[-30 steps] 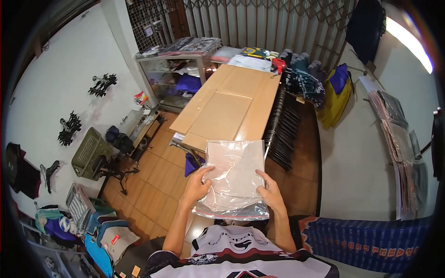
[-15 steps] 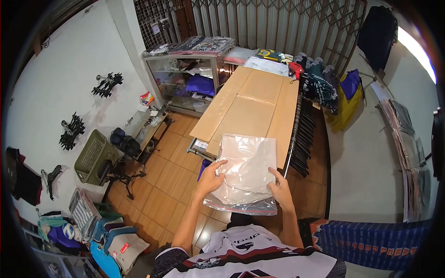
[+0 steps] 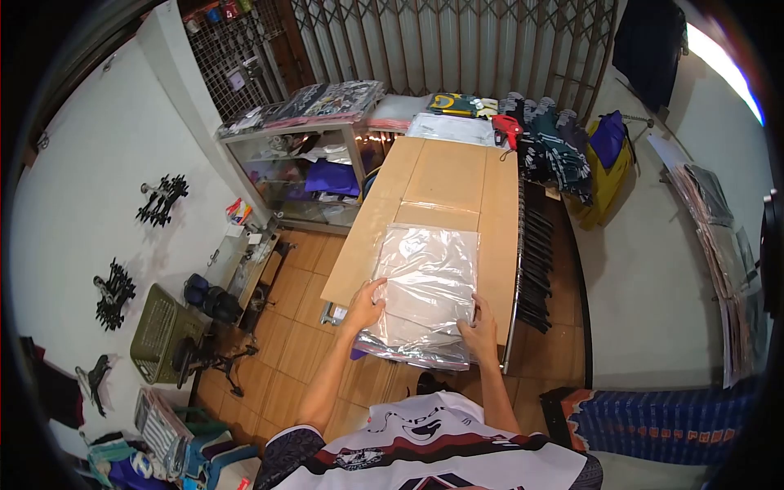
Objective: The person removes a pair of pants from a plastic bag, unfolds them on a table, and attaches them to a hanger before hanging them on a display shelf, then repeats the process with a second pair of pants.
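Note:
A clear plastic bag with a flat, pale, folded piece inside lies over the near end of the brown board table. Its red seal strip and darker lower edge face me and overhang the table. My left hand grips the bag's left side, thumb on top. On the opposite side, my right hand pinches the right edge. The fingers beneath the bag are hidden. Glare on the plastic hides what exactly the folded piece is.
Black hangers line a rail along the table's right side. A red tape-gun-like tool and packed clothes sit at the far end. A glass cabinet stands far left; a green basket is at left.
Both hands have carried the bag forward, farther onto the board, and it now lies flatter. My grip on its two sides stays. The view has shifted slightly.

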The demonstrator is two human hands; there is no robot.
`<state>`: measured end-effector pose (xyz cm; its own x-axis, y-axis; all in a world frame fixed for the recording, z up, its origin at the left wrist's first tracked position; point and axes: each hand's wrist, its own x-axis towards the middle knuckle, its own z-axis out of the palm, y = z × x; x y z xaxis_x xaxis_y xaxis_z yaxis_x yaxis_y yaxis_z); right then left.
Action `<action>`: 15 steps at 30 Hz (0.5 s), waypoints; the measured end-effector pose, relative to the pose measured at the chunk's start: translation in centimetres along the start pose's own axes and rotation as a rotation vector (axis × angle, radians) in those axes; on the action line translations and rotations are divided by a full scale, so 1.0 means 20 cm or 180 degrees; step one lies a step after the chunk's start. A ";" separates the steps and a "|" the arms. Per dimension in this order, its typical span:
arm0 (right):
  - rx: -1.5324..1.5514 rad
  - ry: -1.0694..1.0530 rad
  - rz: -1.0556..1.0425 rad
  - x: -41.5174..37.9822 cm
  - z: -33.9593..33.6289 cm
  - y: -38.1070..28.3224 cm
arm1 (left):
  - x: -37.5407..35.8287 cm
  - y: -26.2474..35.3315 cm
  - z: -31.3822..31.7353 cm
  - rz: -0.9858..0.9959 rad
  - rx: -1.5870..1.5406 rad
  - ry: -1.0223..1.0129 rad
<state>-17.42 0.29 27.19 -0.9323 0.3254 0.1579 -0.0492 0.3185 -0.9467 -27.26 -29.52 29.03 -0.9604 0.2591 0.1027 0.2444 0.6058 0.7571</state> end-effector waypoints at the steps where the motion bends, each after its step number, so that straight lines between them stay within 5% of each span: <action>1: -0.0047 0.0096 0.0000 0.03 0.02 0.00 | 0.05 -0.01 0.01 0.0029 -0.0031 0.0045; 8: -0.0782 0.0213 0.0449 0.24 0.06 -0.06 | 0.37 -0.12 0.05 0.0389 -0.0107 0.0156; 15: -0.1100 0.0441 0.0668 0.47 0.15 -0.05 | 0.68 -0.15 0.06 0.0076 -0.0337 -0.0014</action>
<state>-27.22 0.39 28.70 -0.8512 0.5240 0.0305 0.2814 0.5046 -0.8162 -40.93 -26.97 27.36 -0.9538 0.2759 0.1187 0.2513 0.5166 0.8185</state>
